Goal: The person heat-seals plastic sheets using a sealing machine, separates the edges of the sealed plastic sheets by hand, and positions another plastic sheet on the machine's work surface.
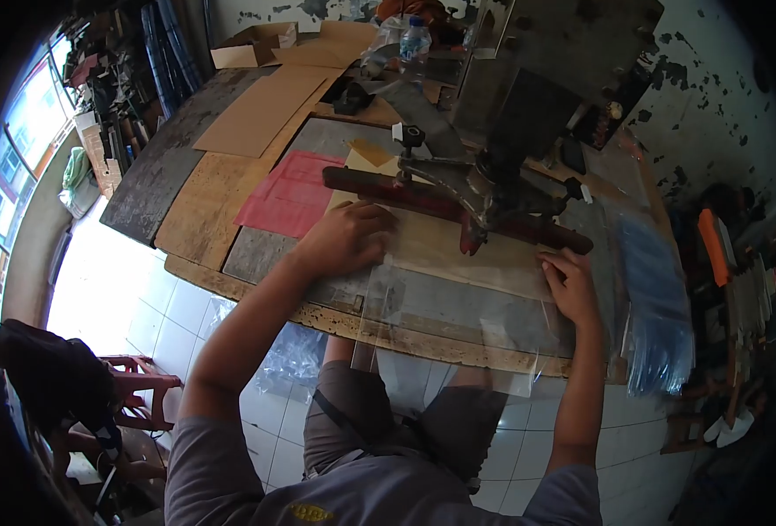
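A clear plastic sheet lies over the front of the worktable, its near edge hanging past the wooden rim. My left hand is at the sheet's left side, fingers curled down on it. At its right side my right hand has thumb and fingers drawn together on the edge, close to the bar's right end. Just beyond both hands, a long dark red press bar hangs from the machine. A yellowish sheet lies below the bar. Fingertip contact is partly hidden.
Left of the bar is a pink-red sheet. Cardboard covers the back left. A stack of bluish plastic sheets hangs over the right edge. A water bottle stands behind. Red stools are on the floor at left.
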{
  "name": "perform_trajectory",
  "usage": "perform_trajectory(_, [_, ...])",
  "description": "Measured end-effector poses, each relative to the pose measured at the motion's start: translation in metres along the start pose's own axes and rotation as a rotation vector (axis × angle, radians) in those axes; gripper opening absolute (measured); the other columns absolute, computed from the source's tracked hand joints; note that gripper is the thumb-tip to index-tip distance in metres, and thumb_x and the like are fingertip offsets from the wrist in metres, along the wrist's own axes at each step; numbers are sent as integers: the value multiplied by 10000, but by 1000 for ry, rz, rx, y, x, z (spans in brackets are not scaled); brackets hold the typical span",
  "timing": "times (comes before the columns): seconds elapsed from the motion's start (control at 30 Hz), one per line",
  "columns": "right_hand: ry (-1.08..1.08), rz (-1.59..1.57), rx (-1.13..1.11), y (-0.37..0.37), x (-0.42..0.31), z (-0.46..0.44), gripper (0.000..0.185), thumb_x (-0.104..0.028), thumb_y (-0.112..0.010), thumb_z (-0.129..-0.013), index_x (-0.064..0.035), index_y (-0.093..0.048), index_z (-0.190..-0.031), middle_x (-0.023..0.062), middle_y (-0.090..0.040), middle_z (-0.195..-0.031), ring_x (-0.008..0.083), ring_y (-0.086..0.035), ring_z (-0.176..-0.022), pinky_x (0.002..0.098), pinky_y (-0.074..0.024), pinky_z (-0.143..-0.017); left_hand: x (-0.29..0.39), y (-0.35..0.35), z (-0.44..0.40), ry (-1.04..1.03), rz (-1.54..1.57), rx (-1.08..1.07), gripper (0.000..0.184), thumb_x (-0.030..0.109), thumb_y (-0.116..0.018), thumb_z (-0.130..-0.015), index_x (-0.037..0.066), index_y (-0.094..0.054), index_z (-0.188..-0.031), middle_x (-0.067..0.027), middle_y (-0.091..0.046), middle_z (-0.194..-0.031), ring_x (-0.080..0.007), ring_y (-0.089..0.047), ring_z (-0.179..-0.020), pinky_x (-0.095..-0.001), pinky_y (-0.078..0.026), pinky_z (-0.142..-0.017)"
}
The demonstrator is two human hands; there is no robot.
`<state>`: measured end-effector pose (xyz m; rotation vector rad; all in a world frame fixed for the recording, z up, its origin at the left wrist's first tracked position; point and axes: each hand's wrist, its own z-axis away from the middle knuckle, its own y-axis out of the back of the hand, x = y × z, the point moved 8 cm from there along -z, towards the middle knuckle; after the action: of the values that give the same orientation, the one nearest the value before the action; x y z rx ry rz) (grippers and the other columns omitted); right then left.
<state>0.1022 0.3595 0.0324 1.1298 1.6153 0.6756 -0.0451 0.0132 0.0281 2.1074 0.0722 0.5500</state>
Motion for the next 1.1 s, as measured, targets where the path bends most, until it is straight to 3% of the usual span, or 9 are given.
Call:
perform_trajectory(0.37, [-75, -283, 42, -9, 31, 4, 199, -137, -670, -1003, -38, -751, -1155, 40, -670, -955, 134, -629, -846, 287, -497, -784, -7, 0, 3, 46, 47, 70, 212, 153, -670, -864, 64, -753, -1038, -96, -728, -1183, -326, -686, -1093, -445, -543, -980])
perform_trajectory(0.43, [-241, -509, 18, -7, 38, 8, 197, -138, -663, -1012, -40, -747, -1161, 11, -655, -943, 94, -610, -842, 258, -482, -767, -8, -2, 4, 30, 39, 73, 205, 149, -673, -862, 61, -749, -1031, -97, -729, -1176, -326, -690, -1084, -446, -545, -976])
perform_trajectory(0.53, [-245, -724, 28, -1, 37, 12, 212, -139, -655, -1019, -27, -731, -1183, -19, -630, -939, 46, -584, -839, 230, -470, -740, -5, -1, 6, 15, 49, 97, 207, 150, -677, -858, 65, -745, -1034, -98, -733, -1144, -333, -692, -1076, -453, -546, -967])
perform_trajectory(0.67, [-259, -849, -34, 11, 17, 32, 283, -134, -647, -1016, 4, -680, -1260, -16, -614, -956, 45, -574, -832, 227, -477, -734, 0, 3, 11, 124, 71, 59, 299, 171, -684, -894, 48, -700, -1166, -155, -683, -1266, -353, -648, -1177, -450, -519, -1023])
perform_trajectory(0.83, [-192, -851, 210, 11, -17, 82, 353, -108, -660, -1013, 3, -619, -1346, -10, -602, -987, 62, -571, -852, 225, -476, -761, 32, 10, 36, 328, -162, 198, 492, 342, -715, -919, 20, -637, -1283, -184, -619, -1355, -367, -591, -1260, -474, -399, -1142])
perform_trajectory(0.93, [-202, -851, 429, 4, -8, 109, 334, -94, -679, -1013, 7, -625, -1327, -6, -608, -1010, 66, -568, -874, 228, -477, -784, 48, 11, 53, 367, -55, 235, 544, 383, -725, -925, 16, -616, -1312, -195, -639, -1324, -396, -574, -1271, -485, -353, -1168])
perform_trajectory(0.97, [-201, -839, 481, 2, -9, 115, 323, -96, -678, -1016, 8, -629, -1318, -5, -612, -1010, 66, -568, -877, 229, -477, -786, 53, 14, 57, 417, 62, 233, 503, 277, -727, -949, 17, -579, -1354, -150, -657, -1300, -325, -604, -1261, -450, -430, -1115])
perform_trajectory(1.07, [-230, -809, 578, 3, -10, 123, 284, -95, -673, -1023, 8, -645, -1285, -2, -625, -1008, 62, -570, -886, 231, -479, -789, 32, -11, 80, 564, 650, 276, 484, 173, -730, -956, 40, -552, -1387, -90, -679, -1180, -197, -656, -1144, -348, -493, -1012])
perform_trajectory(1.1, [-241, -800, 602, 4, -10, 124, 270, -94, -671, -1025, 8, -651, -1274, 0, -629, -1008, 60, -570, -889, 231, -479, -790, 37, -7, 77, 505, 660, 295, 519, 77, -742, -936, 52, -532, -1410, -26, -657, -1044, -95, -645, -998, -264, -503, -905])
